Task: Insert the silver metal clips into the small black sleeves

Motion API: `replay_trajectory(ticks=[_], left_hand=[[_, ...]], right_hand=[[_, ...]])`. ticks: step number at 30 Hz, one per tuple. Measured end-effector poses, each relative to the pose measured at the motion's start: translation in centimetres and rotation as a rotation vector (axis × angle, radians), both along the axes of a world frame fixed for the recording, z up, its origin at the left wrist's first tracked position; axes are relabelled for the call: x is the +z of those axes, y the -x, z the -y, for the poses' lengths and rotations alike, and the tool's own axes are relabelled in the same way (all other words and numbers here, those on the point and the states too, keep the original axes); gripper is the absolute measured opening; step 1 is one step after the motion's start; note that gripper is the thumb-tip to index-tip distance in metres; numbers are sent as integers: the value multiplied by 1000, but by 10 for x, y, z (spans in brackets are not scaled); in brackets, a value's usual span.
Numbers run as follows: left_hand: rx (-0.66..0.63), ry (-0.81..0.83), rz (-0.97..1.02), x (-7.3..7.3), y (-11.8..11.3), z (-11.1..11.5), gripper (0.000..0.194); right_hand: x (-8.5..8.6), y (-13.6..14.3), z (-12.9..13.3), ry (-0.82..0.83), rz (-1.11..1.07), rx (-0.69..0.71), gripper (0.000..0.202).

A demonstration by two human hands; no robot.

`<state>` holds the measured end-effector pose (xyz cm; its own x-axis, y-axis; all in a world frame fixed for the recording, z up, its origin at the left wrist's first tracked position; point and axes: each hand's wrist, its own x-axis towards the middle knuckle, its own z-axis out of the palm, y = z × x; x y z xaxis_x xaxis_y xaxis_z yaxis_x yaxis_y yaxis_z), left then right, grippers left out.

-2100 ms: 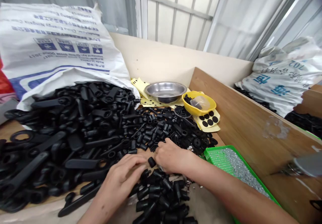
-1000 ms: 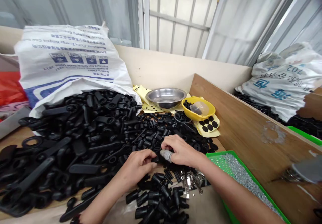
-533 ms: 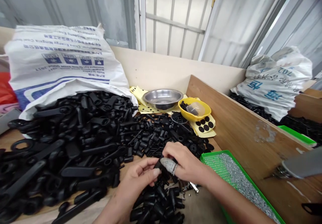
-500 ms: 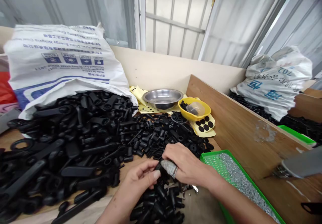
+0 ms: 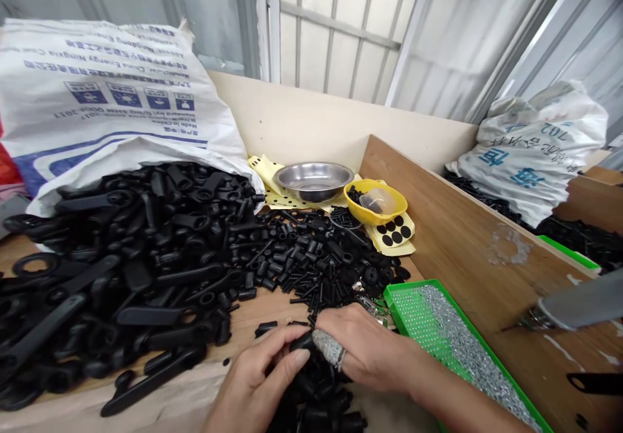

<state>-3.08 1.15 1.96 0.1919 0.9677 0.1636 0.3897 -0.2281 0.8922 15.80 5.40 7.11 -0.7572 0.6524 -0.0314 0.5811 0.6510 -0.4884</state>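
Note:
My left hand [image 5: 265,371] pinches a small black cylindrical part [image 5: 302,342] between thumb and fingers at the lower middle. Against it from the right rests my right hand [image 5: 357,345], its fingers curled; a grey covering wraps one finger. What the right fingertips hold is hidden. Below both hands lies a heap of black cylindrical parts [image 5: 335,413]. Just beyond them spreads a pile of small black tubes and screws [image 5: 302,258].
Larger black handles [image 5: 150,316] spill from a white sack [image 5: 121,95] at left. Behind are a steel bowl [image 5: 314,180] and a yellow basket [image 5: 357,213]. At right, a green tray [image 5: 396,313] of small metal pieces lies beside a wooden divider [image 5: 438,225] and a grey tool [image 5: 584,303].
Both hands are slightly lower in view, still together at the black part. The background has shifted up a little. Screws and metal pieces beyond the right hand now show.

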Motion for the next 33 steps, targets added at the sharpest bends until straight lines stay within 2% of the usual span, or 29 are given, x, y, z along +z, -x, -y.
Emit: replay_trajectory(ticks=[3, 6, 9, 10, 12, 15, 19, 22, 26, 29, 33], left_hand=[[20, -221, -99, -2, 1, 4, 17], [0, -428, -171, -2, -1, 5, 21], [1, -532, -225, -3, -3, 5, 23], [14, -553, -228, -4, -3, 5, 23], [25, -546, -225, -4, -3, 5, 22], [41, -465, -198, -3, -1, 5, 18], [28, -332, -155, -1, 1, 7, 16], [7, -322, -145, -3, -1, 9, 17], [-17, -453, -144, -9, -5, 12, 22], [-20, -464, -152, -13, -2, 12, 24], [-41, -434, -216, -16, 6, 11, 21]], right_hand=[[-6, 2, 6, 126, -139, -84, 14], [-18, 4, 10, 316, -322, -196, 18], [-31, 7, 12, 555, -473, -273, 18], [-33, 7, 13, 581, -486, -287, 17], [-31, 8, 16, 491, -450, -289, 18], [-21, 7, 19, 256, -341, -204, 20], [-14, 4, 20, 155, -187, -122, 17], [-17, 2, 21, 141, -148, -124, 17], [-20, 4, 24, 181, -219, -164, 19], [-20, 6, 23, 205, -237, -173, 22], [-15, 2, 9, 223, -122, -57, 21]])
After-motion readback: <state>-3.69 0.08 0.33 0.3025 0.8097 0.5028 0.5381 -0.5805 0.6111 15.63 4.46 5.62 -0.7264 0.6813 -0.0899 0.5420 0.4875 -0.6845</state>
